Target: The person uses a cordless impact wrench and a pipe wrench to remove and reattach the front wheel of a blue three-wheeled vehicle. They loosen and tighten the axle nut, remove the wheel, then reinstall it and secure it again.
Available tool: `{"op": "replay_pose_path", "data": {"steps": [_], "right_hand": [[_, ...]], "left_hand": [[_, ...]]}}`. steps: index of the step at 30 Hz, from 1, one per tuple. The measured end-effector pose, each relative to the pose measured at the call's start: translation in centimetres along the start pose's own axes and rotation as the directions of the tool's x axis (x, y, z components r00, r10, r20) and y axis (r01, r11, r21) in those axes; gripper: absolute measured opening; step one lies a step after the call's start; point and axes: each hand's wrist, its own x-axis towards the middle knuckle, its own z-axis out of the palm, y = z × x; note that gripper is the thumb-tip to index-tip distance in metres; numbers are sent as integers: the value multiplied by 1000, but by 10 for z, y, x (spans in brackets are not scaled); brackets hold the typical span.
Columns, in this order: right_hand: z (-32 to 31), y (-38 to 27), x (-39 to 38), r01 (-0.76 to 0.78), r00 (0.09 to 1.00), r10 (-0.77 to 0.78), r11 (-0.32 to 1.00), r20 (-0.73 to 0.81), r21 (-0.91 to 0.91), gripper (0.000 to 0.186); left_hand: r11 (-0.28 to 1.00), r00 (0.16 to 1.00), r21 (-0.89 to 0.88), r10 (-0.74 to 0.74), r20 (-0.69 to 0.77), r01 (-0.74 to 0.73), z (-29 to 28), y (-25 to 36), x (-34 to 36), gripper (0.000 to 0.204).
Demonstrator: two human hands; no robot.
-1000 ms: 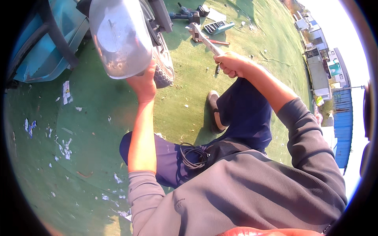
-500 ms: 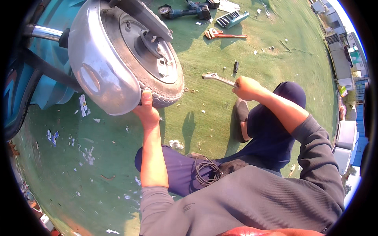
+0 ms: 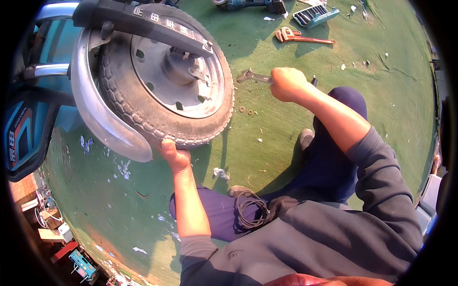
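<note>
Has the wheel turned to show its side, just beyond the left hand and left of the right hand, perhaps for access to the hub; sits under a dark fork arm. Props the tyre at its lower edge with the left hand, probably to steady the wheel, with a silver mudguard just to that hand's left. Holds an adjustable wrench in the right hand, head toward the tyre and seemingly not touching, likely to leave that end free. Beyond the right hand, on the green floor, lie an orange pipe wrench and a teal tray, presumably for easy reach; between the hands, small rings.

As for the right hand, clamped in a fist around the wrench handle. As for the left, pressed thumb-up against the tread; cannot tell how far closed, with fingers hidden behind the tyre.
</note>
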Motion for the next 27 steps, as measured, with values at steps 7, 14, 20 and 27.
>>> {"op": "replay_pose_path", "data": {"steps": [7, 14, 20, 27], "right_hand": [[-6, 50, 72, -40, 992, 55, 991, -113, 131, 22], [10, 84, 85, -31, 996, 26, 998, 91, 59, 26], [16, 112, 96, 20, 938, -9, 999, 347, -26, 22], [15, 92, 80, 121, 985, -132, 987, -112, -106, 21]], "left_hand": [[989, 986, 26, -143, -85, 146, 28, 21, -12, 125], [992, 979, 5, -122, -162, 125, 39, 22, -15, 126], [991, 983, 7, -130, -126, 132, 32, 16, -17, 125], [990, 989, -57, -136, -66, 132, 15, 7, -11, 122]]}}
